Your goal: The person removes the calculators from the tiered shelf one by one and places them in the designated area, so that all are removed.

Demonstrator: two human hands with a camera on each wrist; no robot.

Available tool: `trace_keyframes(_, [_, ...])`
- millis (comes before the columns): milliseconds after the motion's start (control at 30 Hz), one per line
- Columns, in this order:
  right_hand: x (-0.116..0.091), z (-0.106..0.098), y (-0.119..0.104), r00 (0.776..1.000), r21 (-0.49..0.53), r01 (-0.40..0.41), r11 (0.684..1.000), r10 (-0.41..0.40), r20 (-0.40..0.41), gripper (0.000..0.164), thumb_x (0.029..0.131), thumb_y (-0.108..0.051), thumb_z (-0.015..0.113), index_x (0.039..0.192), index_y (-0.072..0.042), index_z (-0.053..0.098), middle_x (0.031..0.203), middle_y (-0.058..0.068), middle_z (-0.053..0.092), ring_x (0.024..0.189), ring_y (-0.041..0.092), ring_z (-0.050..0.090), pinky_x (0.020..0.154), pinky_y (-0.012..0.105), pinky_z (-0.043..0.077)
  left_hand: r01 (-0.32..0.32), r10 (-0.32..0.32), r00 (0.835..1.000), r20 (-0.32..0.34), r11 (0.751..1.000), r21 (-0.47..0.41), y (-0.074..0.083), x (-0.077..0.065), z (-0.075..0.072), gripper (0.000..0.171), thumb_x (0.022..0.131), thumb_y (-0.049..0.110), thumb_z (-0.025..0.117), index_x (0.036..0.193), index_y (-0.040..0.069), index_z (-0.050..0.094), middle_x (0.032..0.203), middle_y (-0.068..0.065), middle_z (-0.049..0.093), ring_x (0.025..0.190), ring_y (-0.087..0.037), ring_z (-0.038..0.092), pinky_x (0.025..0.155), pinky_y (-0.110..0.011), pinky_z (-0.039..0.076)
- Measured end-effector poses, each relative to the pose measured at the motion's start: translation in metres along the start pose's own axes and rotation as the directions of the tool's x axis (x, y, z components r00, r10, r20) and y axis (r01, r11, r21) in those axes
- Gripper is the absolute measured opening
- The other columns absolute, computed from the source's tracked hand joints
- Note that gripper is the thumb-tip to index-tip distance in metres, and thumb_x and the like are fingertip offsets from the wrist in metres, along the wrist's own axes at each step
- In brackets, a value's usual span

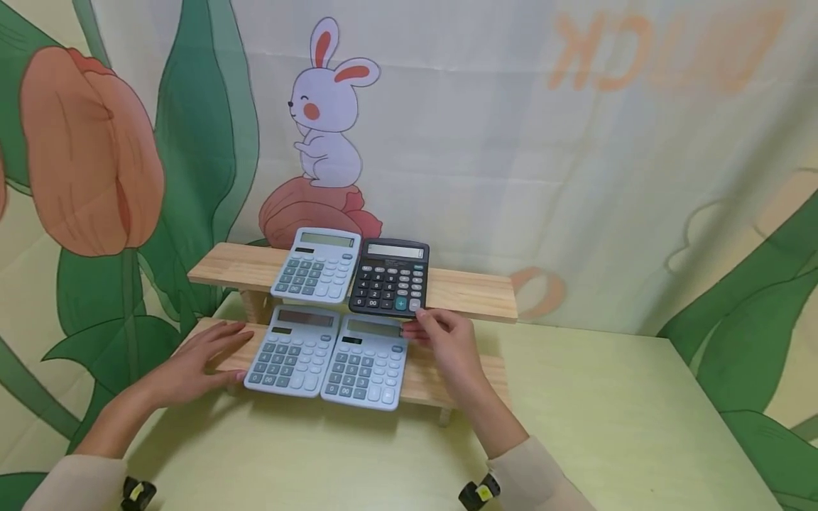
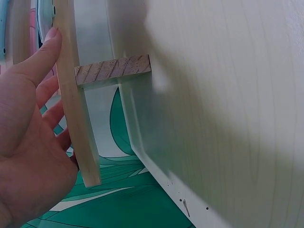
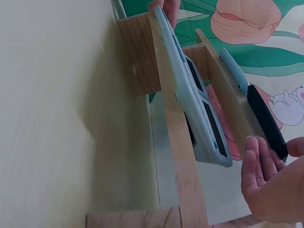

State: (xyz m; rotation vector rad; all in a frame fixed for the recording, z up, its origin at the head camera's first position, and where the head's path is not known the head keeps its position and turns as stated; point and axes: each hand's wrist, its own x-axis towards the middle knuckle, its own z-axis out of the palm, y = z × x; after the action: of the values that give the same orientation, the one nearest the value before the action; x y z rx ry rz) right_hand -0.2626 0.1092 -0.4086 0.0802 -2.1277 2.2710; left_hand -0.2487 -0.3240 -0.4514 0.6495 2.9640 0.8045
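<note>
In the head view, my right hand [image 1: 450,348] is at the lower right corner of a black calculator [image 1: 390,277] on the upper shelf. The right wrist view shows its thumb at the edge of the black calculator [image 3: 267,122] and its fingers on the underside, pinching it. Beside that calculator lies a white calculator [image 1: 316,264]. Two more white calculators [image 1: 294,351] [image 1: 366,363] lie side by side on the lower shelf. My left hand [image 1: 192,362] rests on that shelf's left end with extended fingers, its thumb tip by the left calculator's lower corner.
A two-tier wooden stand [image 1: 473,292] holds the calculators on a pale wood-grain table [image 1: 588,426]. Behind it hangs a curtain [image 1: 447,142] printed with a rabbit, tulips and leaves. The calculators' lower edges overhang the shelf fronts.
</note>
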Motion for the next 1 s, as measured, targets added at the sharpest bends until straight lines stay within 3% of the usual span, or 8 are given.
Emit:
trace_keyframes(367, [-0.02, -0.011, 0.008, 1.0, 0.025, 0.016, 1.0, -0.015, -0.016, 0.028, 0.108, -0.021, 0.064, 0.113, 0.005, 0.072, 0.105, 0.02, 0.078, 0.097, 0.03, 0.077, 0.096, 0.045, 0.06, -0.003, 0.003, 1.0, -0.012, 1.0, 0.003, 0.003, -0.002, 0.0, 0.076, 0.097, 0.039, 0.078, 0.157, 0.001, 0.048, 0.165, -0.029, 0.033, 0.15, -0.06, 0.023, 0.112, -0.08, 0.021])
trace_keyframes(667, [-0.01, -0.006, 0.003, 0.998, 0.057, -0.034, 0.998, 0.037, -0.057, 0.034, 0.106, -0.028, 0.069, 0.12, 0.002, 0.071, 0.112, 0.019, 0.077, 0.108, 0.035, 0.076, 0.1, 0.037, 0.057, -0.012, 0.012, 1.0, -0.02, 1.0, -0.002, 0.003, 0.0, 0.002, 0.076, 0.097, 0.039, 0.078, 0.156, 0.002, 0.049, 0.165, -0.028, 0.034, 0.15, -0.059, 0.023, 0.112, -0.08, 0.021])
trace_keyframes(1000, [-0.008, 0.005, 0.003, 0.998, 0.126, -0.041, 0.991, 0.047, -0.042, 0.031, 0.108, -0.016, 0.064, 0.126, 0.008, 0.067, 0.122, 0.018, 0.071, 0.102, 0.023, 0.077, 0.103, 0.037, 0.056, -0.009, 0.01, 1.0, -0.028, 1.0, 0.012, 0.001, -0.002, 0.002, 0.077, 0.097, 0.04, 0.077, 0.157, 0.001, 0.048, 0.165, -0.029, 0.034, 0.151, -0.06, 0.022, 0.113, -0.079, 0.019])
